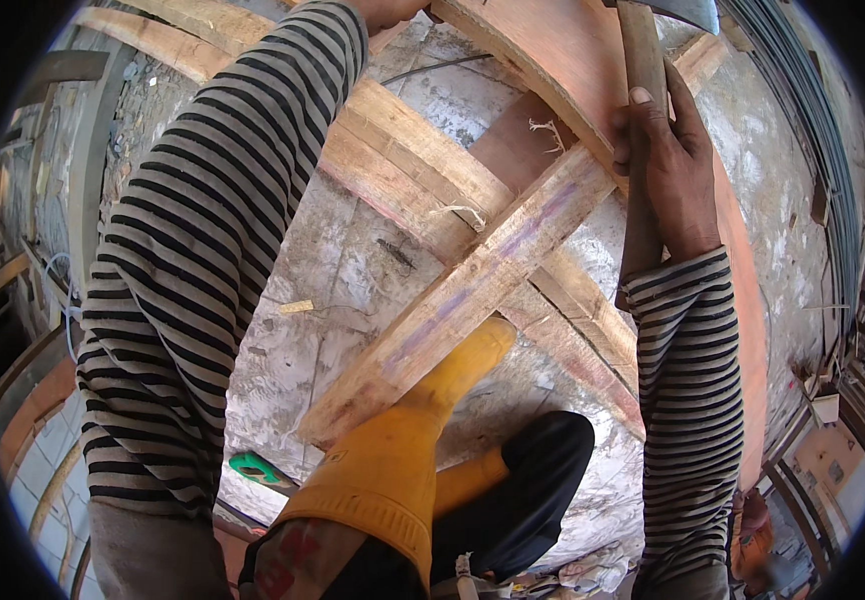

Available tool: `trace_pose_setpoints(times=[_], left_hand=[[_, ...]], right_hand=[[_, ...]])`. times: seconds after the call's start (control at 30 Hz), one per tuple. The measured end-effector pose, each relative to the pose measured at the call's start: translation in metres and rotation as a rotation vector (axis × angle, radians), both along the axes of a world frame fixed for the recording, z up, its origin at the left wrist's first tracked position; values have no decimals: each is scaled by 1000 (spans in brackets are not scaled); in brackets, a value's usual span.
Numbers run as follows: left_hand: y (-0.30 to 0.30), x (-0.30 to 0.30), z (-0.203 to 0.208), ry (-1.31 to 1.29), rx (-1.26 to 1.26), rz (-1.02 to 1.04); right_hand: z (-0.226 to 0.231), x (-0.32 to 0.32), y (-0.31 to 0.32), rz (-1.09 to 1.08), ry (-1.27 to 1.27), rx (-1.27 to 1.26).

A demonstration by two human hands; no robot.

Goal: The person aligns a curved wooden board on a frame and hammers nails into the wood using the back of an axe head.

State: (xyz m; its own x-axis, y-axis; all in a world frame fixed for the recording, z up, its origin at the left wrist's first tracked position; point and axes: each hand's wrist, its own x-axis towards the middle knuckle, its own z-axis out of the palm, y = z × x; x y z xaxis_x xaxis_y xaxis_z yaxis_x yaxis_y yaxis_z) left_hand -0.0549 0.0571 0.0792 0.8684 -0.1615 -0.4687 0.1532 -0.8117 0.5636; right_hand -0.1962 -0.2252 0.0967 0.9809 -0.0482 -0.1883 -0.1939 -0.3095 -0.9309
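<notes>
My right hand is closed round the wooden handle of a hatchet, its metal head cut by the upper edge. Its knuckles are close to the rim of a curved plywood panel. At the top, my left hand is near the panel's left end, mostly out of frame, with its fingers hidden. Beneath the panel, a wooden batten with purple marks lies diagonally across a pair of longer timbers. Loose splinters stick out by the crossing.
My yellow boot is against the batten's near end. A green-handled tool lies left of it. Long thin rods run along the right. Curved wood pieces stand at left. Another person in orange is at lower right.
</notes>
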Motion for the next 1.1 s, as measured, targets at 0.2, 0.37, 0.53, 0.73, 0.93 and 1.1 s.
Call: trace_pose_setpoints(times=[0.2, 0.37, 0.53, 0.73, 0.93, 1.1], left_hand=[[-3, 3, 12, 35, 113, -147], [-12, 22, 5, 130, -116, -85], [-25, 44, -38, -12, -85, -87], [-28, 28, -30, -77, -176, -120], [-26, 20, -22, -63, -112, -64], [-23, 32, -35, -149, -37, -129]], right_hand=[[-1, -1, 2, -16, 20, -24], [0, -2, 1, 22, -6, -65], [-2, -3, 2, 17, -2, -53], [0, -7, 1, 23, -52, -112], [11, -15, 19, 84, -165, -163], [29, -18, 29, 214, -347, -384]])
